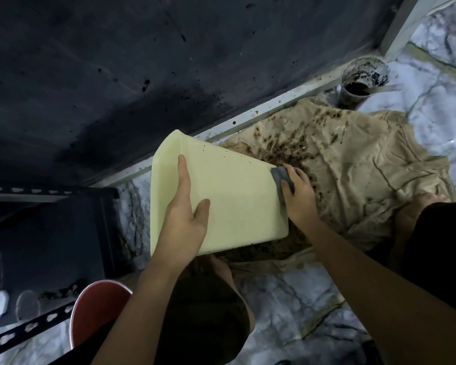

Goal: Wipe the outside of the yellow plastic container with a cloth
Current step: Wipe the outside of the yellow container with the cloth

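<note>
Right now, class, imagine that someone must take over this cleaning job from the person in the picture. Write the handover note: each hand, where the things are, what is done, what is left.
Left hand: flat, fingers straight, steadying the broad upper face of the yellow container.
Right hand: grips the grey cloth and presses it on the container's right edge.
The container is tipped on its side above a stained beige sheet on the floor.
Done: the broad face looks mostly clean.
Left: a few dark specks near its far edge; the hidden sides cannot be judged, so turn it and check them.
</note>
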